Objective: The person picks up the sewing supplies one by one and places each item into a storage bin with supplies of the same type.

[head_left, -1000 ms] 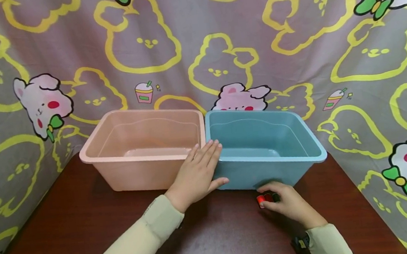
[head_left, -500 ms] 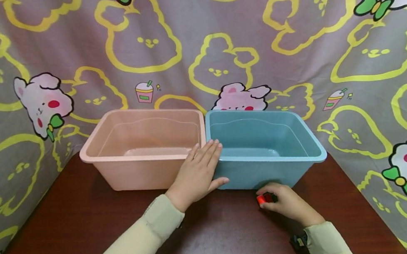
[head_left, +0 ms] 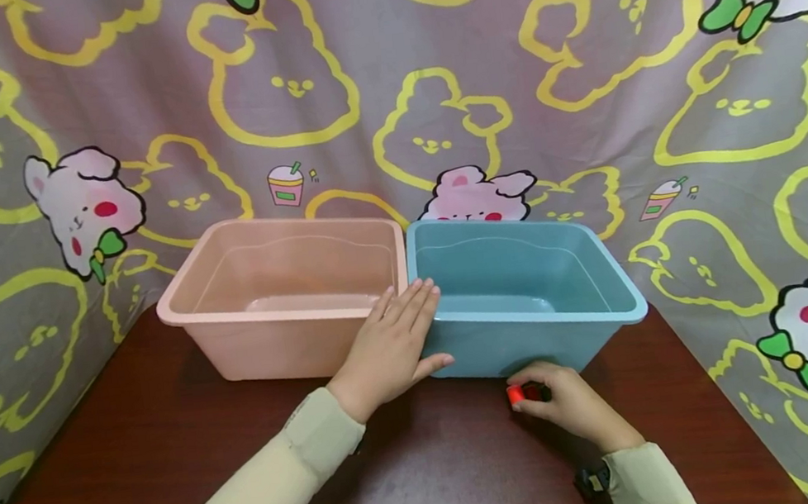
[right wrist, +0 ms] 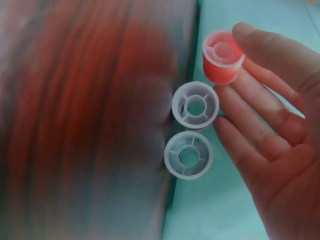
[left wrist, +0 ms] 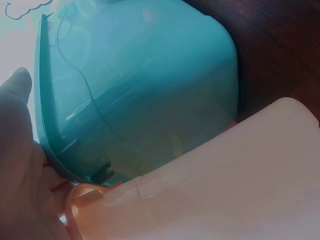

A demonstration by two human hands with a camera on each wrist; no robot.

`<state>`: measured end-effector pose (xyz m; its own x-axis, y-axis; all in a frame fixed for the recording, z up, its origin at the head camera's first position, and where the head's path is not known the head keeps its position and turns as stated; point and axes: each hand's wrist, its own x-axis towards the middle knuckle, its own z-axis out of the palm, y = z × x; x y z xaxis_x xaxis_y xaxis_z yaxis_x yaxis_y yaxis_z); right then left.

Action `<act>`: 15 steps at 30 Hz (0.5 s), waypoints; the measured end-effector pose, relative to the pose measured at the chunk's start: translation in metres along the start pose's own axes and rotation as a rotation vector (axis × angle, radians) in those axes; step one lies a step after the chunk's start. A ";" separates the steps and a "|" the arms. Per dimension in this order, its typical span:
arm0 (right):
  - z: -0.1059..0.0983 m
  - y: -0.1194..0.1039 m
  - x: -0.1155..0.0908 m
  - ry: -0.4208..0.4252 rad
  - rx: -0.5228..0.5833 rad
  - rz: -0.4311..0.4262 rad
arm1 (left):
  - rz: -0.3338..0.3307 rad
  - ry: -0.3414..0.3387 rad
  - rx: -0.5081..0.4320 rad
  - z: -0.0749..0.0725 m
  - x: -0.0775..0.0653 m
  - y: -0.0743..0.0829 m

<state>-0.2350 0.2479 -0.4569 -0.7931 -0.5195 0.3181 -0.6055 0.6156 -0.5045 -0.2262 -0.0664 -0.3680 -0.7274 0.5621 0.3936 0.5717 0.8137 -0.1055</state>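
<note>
Pinching a red spool [right wrist: 222,60] between thumb and fingers, the right hand [head_left: 574,403] is clamped on it low in front of the blue bin [head_left: 531,319]. The spool is short and round, its side a bright, almost glowing red, and the end turned toward the wrist camera shows a paler rim round a small hub, joined to it by thin spokes. Just beside the grip, by the fingertips, is a middle spool [right wrist: 196,90], and past it, farther from the thumb, a far spool [right wrist: 188,141]; both show pale grey, ring-shaped ends with spokes and an open central hole. Their sides look dark in the head view, too shaded by the hand to tell the colours. Whether the three touch one another is unclear. Beneath the grip spreads the dark reddish-brown table [head_left: 436,464]. Left of the grip and well apart from it, the left hand [head_left: 388,349] lies with straight fingers side by side across the adjoining rims of the blue bin and the pink bin [head_left: 276,312].
</note>
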 end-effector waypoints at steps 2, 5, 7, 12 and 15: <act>0.001 -0.001 0.000 0.013 0.009 0.008 | -0.001 0.000 -0.002 0.000 0.000 0.000; 0.002 -0.001 0.000 0.030 0.016 0.004 | -0.001 0.002 -0.005 0.000 0.000 0.000; 0.003 -0.001 0.001 0.038 0.024 -0.002 | -0.002 0.002 -0.009 0.000 0.000 0.000; 0.004 -0.002 0.001 0.050 0.043 0.003 | 0.001 0.008 -0.018 0.000 0.000 0.000; 0.003 -0.004 0.001 0.059 0.052 0.003 | 0.002 0.008 -0.015 0.000 0.000 0.000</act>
<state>-0.2338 0.2430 -0.4572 -0.7984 -0.4807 0.3627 -0.6001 0.5849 -0.5458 -0.2266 -0.0664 -0.3681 -0.7232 0.5628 0.4003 0.5789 0.8101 -0.0930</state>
